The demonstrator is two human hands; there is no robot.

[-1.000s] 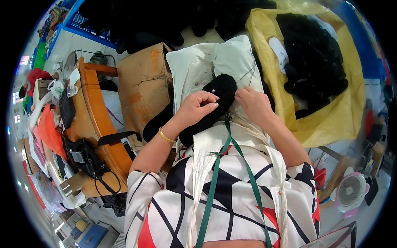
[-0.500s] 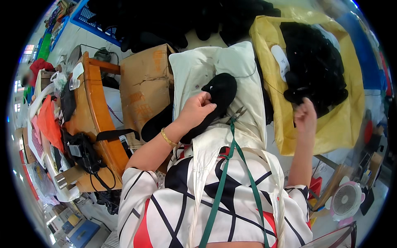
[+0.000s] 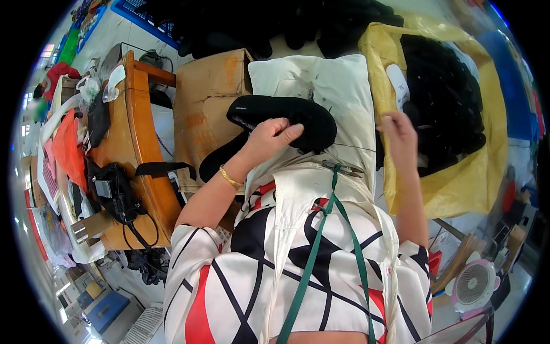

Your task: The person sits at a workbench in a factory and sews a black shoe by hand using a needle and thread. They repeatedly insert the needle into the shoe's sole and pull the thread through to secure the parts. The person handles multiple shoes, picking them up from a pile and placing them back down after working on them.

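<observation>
Black shoe (image 3: pixel 286 117) lies sideways across the white pillow (image 3: pixel 332 80), toe rightward. My left hand (image 3: pixel 272 136) clamps it; my right hand (image 3: pixel 398 129) pinches a thread.

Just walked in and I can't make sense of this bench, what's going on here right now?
A person in a patterned top and cream apron sits over a white cushion. Their left hand grips a black shoe piece lying on it. Their right hand is raised at the edge of a yellow bag full of black pieces, seemingly pinching something too small to tell. Small metal snips lie near the cushion's edge. A cardboard box stands to the left.
</observation>
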